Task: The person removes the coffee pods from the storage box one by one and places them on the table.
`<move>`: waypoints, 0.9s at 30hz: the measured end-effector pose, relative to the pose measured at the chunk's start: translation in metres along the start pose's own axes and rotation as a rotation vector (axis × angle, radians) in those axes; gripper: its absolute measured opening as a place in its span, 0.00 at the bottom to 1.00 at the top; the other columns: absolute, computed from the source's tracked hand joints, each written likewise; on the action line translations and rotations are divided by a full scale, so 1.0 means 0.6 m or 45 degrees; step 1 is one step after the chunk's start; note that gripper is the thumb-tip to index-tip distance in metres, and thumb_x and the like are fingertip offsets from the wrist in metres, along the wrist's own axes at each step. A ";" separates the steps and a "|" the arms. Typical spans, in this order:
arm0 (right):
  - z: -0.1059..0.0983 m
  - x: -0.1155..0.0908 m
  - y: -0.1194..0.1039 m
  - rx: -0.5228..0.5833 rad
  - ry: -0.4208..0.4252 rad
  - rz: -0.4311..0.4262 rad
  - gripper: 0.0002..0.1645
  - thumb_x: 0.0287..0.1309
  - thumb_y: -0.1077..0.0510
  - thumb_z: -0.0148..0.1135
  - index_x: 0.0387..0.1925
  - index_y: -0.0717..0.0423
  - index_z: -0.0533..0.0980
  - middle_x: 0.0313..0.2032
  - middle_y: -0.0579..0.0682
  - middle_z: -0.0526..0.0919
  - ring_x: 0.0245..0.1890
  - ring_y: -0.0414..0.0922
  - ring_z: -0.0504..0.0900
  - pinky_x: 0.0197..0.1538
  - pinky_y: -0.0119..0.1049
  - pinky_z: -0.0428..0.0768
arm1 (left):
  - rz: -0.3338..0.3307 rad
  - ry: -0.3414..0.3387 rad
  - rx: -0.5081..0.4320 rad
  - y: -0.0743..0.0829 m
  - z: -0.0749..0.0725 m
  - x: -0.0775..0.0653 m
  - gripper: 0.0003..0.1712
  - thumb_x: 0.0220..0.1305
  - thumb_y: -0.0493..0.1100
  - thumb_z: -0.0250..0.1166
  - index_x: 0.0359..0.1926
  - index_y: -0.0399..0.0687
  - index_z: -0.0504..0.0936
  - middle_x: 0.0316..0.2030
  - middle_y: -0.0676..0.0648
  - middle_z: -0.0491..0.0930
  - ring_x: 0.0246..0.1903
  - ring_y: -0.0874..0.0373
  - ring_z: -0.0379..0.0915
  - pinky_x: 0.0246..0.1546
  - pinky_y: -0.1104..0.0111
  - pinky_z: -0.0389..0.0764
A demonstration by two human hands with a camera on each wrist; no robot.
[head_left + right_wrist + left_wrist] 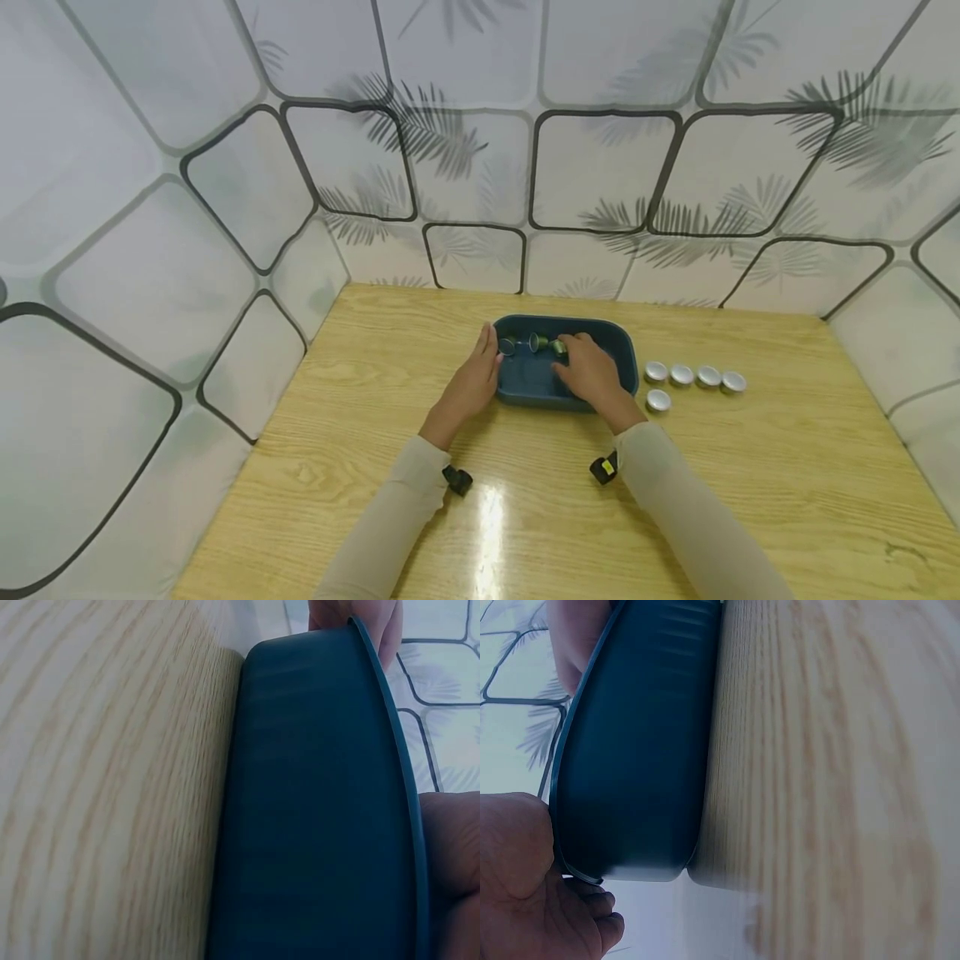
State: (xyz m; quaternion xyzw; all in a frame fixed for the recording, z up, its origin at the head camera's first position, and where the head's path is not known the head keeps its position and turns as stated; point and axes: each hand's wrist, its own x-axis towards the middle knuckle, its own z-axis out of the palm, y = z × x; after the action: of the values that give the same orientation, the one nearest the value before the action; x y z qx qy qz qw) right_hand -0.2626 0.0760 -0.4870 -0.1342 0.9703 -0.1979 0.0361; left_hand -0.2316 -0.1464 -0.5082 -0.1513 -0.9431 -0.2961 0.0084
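A dark blue plastic tray (534, 392) stands on the wooden table with several small green coffee capsules (537, 342) lying in it along the back. At the tray's left end rests my left hand (474, 382), fingers straight along the outside of the rim; the left wrist view has its palm against that rim. My right hand (588, 372) reaches over the front wall into the tray. Its fingertips are right at a green capsule (559, 347), the thumb spread a little apart from it. In the right wrist view the tray wall (322, 795) hides most of this hand.
To the right of the tray, several small round capsules with white tops (682, 375) stand in a row, with one more white-topped capsule (658, 401) in front. Behind the wooden table (405, 333) hangs a patterned light cloth (480, 192), which also closes off the sides.
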 end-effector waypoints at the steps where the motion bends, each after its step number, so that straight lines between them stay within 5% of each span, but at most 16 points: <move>1: 0.000 0.001 0.000 -0.005 -0.006 -0.002 0.36 0.66 0.52 0.69 0.70 0.62 0.70 0.64 0.69 0.71 0.52 0.61 0.81 0.49 0.57 0.82 | 0.003 0.002 0.000 0.000 0.000 0.000 0.33 0.84 0.44 0.41 0.79 0.31 0.42 0.80 0.35 0.36 0.76 0.44 0.47 0.71 0.56 0.62; 18: 0.009 0.018 0.006 -0.058 -0.070 -0.005 0.36 0.65 0.58 0.68 0.71 0.63 0.67 0.60 0.66 0.78 0.57 0.62 0.79 0.55 0.60 0.79 | 0.005 0.000 -0.009 0.001 0.000 0.002 0.33 0.84 0.43 0.41 0.78 0.30 0.43 0.79 0.35 0.36 0.77 0.45 0.46 0.72 0.56 0.62; 27: 0.012 0.016 0.006 -0.030 -0.019 -0.052 0.16 0.64 0.61 0.69 0.50 0.66 0.81 0.47 0.62 0.85 0.47 0.59 0.84 0.49 0.54 0.82 | 0.003 0.002 0.005 0.001 -0.002 0.000 0.33 0.84 0.44 0.41 0.78 0.31 0.43 0.80 0.36 0.36 0.77 0.46 0.44 0.73 0.57 0.60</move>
State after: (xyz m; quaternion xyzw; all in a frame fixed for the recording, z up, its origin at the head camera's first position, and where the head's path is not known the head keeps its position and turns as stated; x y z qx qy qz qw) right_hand -0.2719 0.0737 -0.4952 -0.1559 0.9693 -0.1861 0.0379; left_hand -0.2316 -0.1467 -0.5068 -0.1521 -0.9435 -0.2943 0.0099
